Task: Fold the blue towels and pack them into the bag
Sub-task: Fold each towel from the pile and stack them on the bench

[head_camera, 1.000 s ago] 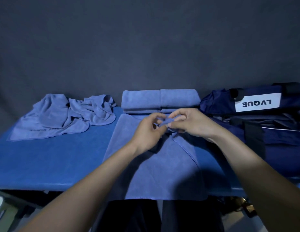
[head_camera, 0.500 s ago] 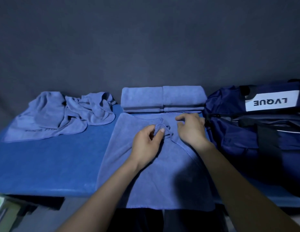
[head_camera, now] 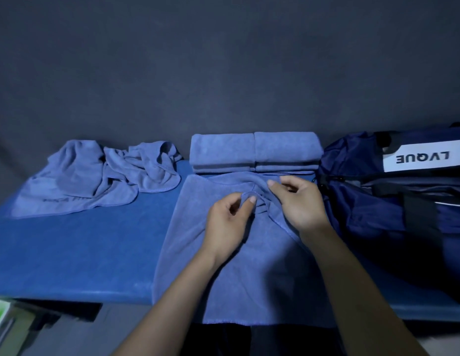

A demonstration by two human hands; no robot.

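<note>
— Which step is this?

— Folding, I'd say. One towel (head_camera: 239,265) lies spread on the table (head_camera: 82,253) right in front of the person, its near edge hanging over the table's near edge. Both hands work on a bunched bit near its far edge.

— How are the fingers?

— The left hand (head_camera: 227,222) has thumb and fingers curled round a small fold of the towel, pinching it. The right hand (head_camera: 298,201) lies on the cloth just beside it, fingers bent; it seems to grip the hem, though I can't tell for sure.

— And the rest?

— A folded stack (head_camera: 254,152) sits at the far side, touching the spread towel. A crumpled pile (head_camera: 95,176) waits far left. The bag (head_camera: 393,196) is at the right, close to the right hand.

— Next move?

— Probably find the corners, pull the bunch flat, then fold over evenly. Nothing looks packed yet, so there's a good deal left.
</note>
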